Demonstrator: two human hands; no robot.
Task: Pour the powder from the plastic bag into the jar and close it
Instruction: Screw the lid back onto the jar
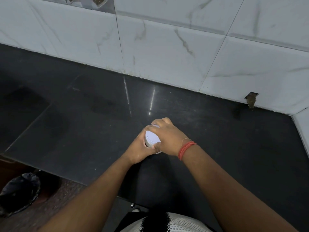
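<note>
Jar (148, 142) sits mid-counter (83, 131), nearer the front edge than the wall. Left hand (140, 149) wraps the jar body; right hand (167, 138) is closed over the white lid (151, 136), fingers curled round its rim. Bag not in view. Judged: lid going on, pour prob. done. Handling est.: small, rigid, light even w/ powder; smooth plastic lid likely slick (grip rim, not top). Best hold: body low w/ left, twist lid edge w/ right.

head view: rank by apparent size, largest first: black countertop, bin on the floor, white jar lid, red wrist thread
1. Black countertop
2. Bin with black liner, partly cut off by the frame edge
3. White jar lid, partly covered by the right hand
4. Red wrist thread
</note>
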